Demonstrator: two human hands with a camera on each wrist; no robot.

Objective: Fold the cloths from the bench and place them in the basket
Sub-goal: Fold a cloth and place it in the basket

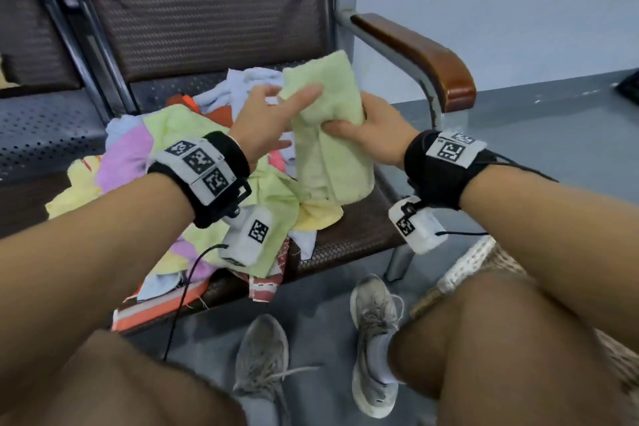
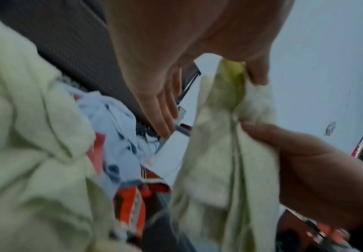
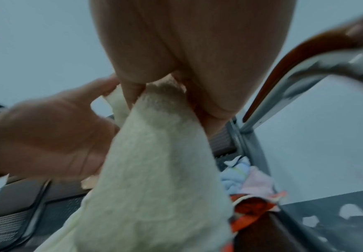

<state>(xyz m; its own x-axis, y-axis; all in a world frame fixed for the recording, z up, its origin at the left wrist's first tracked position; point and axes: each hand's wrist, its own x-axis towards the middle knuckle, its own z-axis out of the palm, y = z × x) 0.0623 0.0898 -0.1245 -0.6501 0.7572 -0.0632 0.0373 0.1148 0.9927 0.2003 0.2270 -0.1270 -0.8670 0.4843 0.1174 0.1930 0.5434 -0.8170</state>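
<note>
- One worktop (image 1: pixel 363 228), a brown mesh seat with one wooden armrest (image 1: pixel 415 52) at its right end; a second seat adjoins on the left.
- One heap of loose cloths (image 1: pixel 173 135) covers the left and middle of the seat: lime, lilac, yellow, pale blue and orange pieces tangled together; the exact count cannot be told.
- Left hand (image 1: pixel 262 121) is raised above the heap; its fingers are nearly straight, the thumb and forefinger touching the upper left edge of the held cloth.
- One pale green cloth (image 1: pixel 328 135) hangs lengthwise in the air between the two hands, above the seat's right half.
- Right hand (image 1: pixel 373 128) is clamped on the cloth's middle, thumb in front, fingers curled behind.
- One woven basket (image 1: pixel 491 263) stands on the floor lower right, partly hidden by the right leg.
- Two grey shoes are on the floor below.
</note>
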